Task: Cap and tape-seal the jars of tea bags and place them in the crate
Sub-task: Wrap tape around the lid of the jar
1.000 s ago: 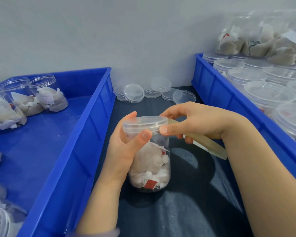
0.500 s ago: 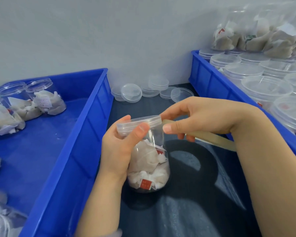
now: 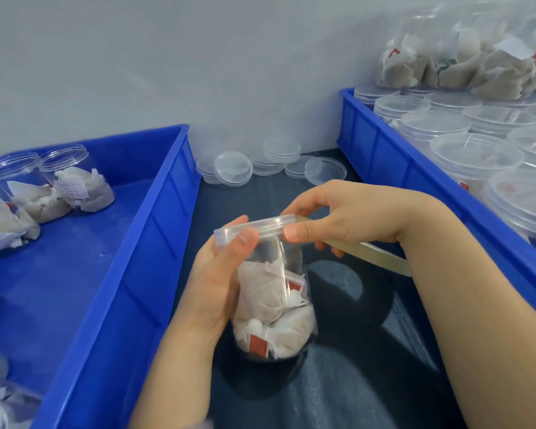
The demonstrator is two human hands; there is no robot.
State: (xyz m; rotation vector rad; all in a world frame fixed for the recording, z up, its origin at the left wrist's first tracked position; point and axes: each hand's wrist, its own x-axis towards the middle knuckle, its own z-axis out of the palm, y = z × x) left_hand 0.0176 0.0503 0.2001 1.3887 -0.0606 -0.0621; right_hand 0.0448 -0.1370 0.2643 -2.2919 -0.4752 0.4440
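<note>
Two grips on one jar [image 3: 273, 305] of tea bags, mid bench [image 3: 353, 385], btwn 2 blue crates. The jar is tilted, top leaning left, and its base looks to be down on the dark bench top. The clear lid [image 3: 251, 228] is on its mouth.

Left grip [image 3: 218, 274] is wrapped round the jar's upper part from the left, w/ the thumb pressed on the lid rim. Right grip [image 3: 338, 218] is closed in a pinch, thumb and forefinger at the lid's right edge, right where the tape strip [image 3: 378, 254] meets it. The tape runs under that hand, down and to the right. Can't tell how far it's stuck round the rim.

Left crate [image 3: 155, 236] holds open jars [image 3: 75, 187] of tea bags, no lids on. Right crate [image 3: 384, 162] is packed w/ capped jars [image 3: 433, 122], and a clear bag of tea bags [image 3: 477, 60] lies on top at the back. Loose lids [image 3: 232, 168] are heaped at the rear of the bench, by the wall.
</note>
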